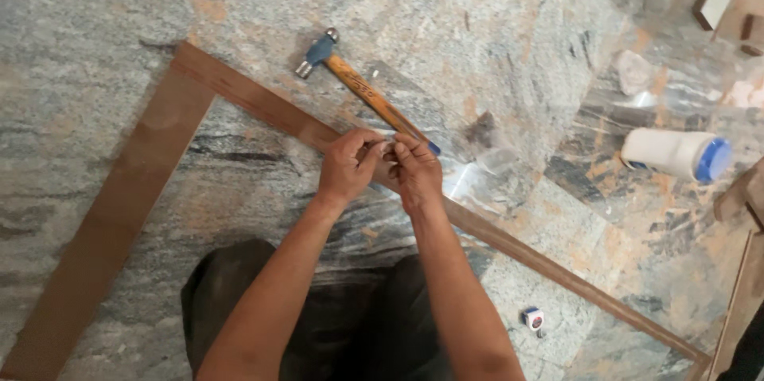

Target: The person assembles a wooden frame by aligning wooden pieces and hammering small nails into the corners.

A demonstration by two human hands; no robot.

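My left hand [348, 166] and my right hand [415, 173] meet over a thin brown wooden strip [263, 103] that runs diagonally across the stone floor. Fingertips of both hands pinch together around something small and pale; what it is cannot be made out. A wider brown wooden board [111, 222] joins the strip at a corner on the upper left. A hammer [362, 87] with a blue-grey head and an orange handle lies just beyond my hands, its handle end hidden behind my right hand.
A white plastic bottle with a blue cap [676, 154] lies on its side at the right. A small tape measure [533, 318] sits near my right forearm. Wood pieces [736, 301] line the right edge. My dark-clothed knees [318, 317] fill the bottom.
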